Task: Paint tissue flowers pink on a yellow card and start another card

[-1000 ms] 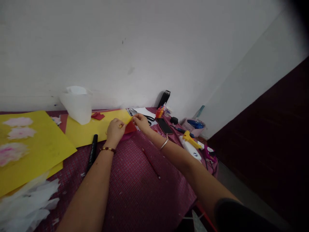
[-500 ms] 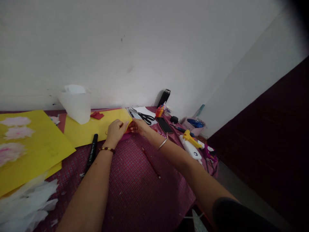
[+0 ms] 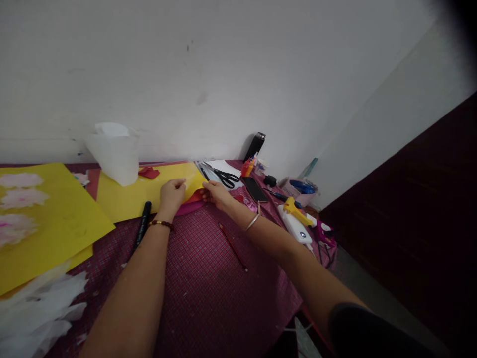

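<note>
My right hand [image 3: 218, 194] pinches the near right corner of a yellow paper sheet [image 3: 126, 201], which is lifted there. Under the raised edge show an orange sheet [image 3: 194, 197] and a magenta sheet [image 3: 188, 208]. Just left of that corner, my left hand [image 3: 172, 195] is closed over the yellow sheet, its fingers curled in; what they hold, if anything, is hidden. A folded red paper piece [image 3: 149, 172] lies on the yellow sheet. Black-handled scissors [image 3: 225, 178] rest on white paper beyond my right hand.
Nearby lie a black marker [image 3: 143, 223], a red pencil [image 3: 233, 247] and a phone [image 3: 254, 189]. A white paper roll [image 3: 117, 159] stands by the wall. Rightward are a black bottle [image 3: 255, 146], a yellow glue gun [image 3: 296, 211] and a white power bank [image 3: 296, 228]. Flowered yellow paper [image 3: 70, 219] lies left.
My left hand has drawn back slightly leftward from the corner, and more orange and magenta shows between my hands. My right hand keeps its hold on the corner.
</note>
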Action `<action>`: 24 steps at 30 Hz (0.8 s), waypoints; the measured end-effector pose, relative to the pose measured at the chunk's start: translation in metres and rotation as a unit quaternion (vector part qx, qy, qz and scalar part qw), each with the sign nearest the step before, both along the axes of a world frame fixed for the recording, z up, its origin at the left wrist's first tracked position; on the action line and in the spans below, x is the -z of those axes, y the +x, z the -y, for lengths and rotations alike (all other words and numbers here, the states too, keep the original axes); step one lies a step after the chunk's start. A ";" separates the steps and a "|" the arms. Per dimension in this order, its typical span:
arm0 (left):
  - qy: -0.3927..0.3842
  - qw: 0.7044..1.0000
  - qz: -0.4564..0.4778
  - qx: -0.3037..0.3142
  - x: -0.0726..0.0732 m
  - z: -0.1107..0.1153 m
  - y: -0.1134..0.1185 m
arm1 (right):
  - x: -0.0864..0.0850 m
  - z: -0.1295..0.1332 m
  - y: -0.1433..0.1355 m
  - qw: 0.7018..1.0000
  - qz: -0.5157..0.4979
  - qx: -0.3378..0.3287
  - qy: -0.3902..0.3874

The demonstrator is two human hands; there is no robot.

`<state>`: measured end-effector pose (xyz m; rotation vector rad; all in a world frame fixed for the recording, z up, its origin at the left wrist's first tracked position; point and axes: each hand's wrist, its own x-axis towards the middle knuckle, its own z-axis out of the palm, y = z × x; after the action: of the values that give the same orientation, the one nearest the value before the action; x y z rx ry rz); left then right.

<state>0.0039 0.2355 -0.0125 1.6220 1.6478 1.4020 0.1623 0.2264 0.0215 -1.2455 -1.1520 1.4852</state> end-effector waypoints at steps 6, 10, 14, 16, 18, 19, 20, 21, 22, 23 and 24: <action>0.052 0.995 0.007 -0.089 -0.012 0.004 -0.001 | -0.010 0.004 0.002 0.999 0.009 0.037 0.019; 0.120 0.984 -0.007 -0.135 -0.040 0.015 -0.005 | -0.040 -0.003 -0.001 0.996 0.005 0.059 0.073; 0.196 0.969 -0.034 -0.149 -0.060 0.025 -0.008 | -0.078 -0.014 -0.003 0.989 0.054 0.043 0.129; 0.222 0.962 -0.042 -0.153 -0.063 0.027 -0.009 | -0.097 -0.015 0.002 0.982 0.052 0.060 0.169; 0.229 0.960 -0.039 -0.157 -0.064 0.027 -0.011 | -0.115 -0.013 0.014 0.972 0.043 0.086 0.212; 0.230 0.959 -0.035 -0.160 -0.065 0.028 -0.012 | -0.123 -0.011 0.022 0.968 0.036 0.097 0.227; 0.231 0.958 -0.029 -0.166 -0.067 0.029 -0.013 | -0.132 -0.008 0.031 0.965 0.028 0.108 0.238; 0.234 0.957 -0.023 -0.168 -0.071 0.031 -0.014 | -0.140 -0.003 0.042 0.962 0.016 0.121 0.246; 0.237 0.957 -0.016 -0.169 -0.076 0.033 -0.015 | -0.148 0.003 0.054 0.959 0.003 0.130 0.252; 0.239 0.957 -0.010 -0.166 -0.082 0.037 -0.016 | -0.155 0.010 0.066 0.957 -0.008 0.136 0.257; 0.240 0.957 -0.001 -0.162 -0.090 0.041 -0.016 | -0.163 0.020 0.079 0.954 -0.015 0.133 0.267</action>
<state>-0.0119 0.1946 0.0773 1.6394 1.7229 2.0986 0.2415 0.2062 0.1848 -0.9487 -1.2072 0.9049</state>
